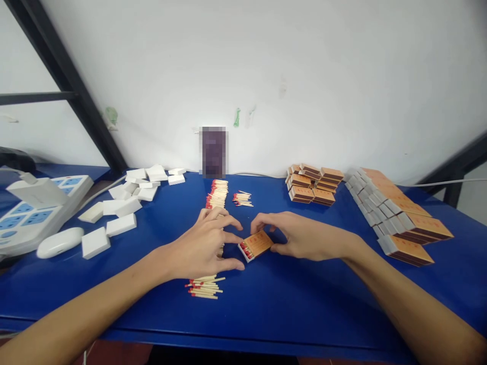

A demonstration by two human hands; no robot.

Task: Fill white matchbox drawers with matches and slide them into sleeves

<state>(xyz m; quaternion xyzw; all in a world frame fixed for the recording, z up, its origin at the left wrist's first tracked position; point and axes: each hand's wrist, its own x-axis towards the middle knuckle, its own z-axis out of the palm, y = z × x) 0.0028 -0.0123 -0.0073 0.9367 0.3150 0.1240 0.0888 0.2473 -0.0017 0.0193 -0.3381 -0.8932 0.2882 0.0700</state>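
Note:
An orange matchbox [261, 243] lies at a slant on the blue table, its tray end slightly out on the left with red match heads showing. My right hand [300, 234] grips the box from its right side between thumb and fingers. To the left, my left hand [205, 241] is open, thumb and fingers spread, with a fingertip close to the tray end; I cannot tell if it touches. A long row of red-tipped matches [218, 191] runs beneath my left hand. Nearer to me lies a loose heap of matches [205, 288], and a small cluster of matches [242, 198] is farther back.
White box trays [122, 207] are scattered at the left, beside a power strip [41, 208] and a white oval object [61, 242]. Orange matchboxes [314, 185] are stacked at the back right. Rows of matchbox sleeves [411, 218] stand farther right. A pixelated dark panel [214, 152] stands against the wall.

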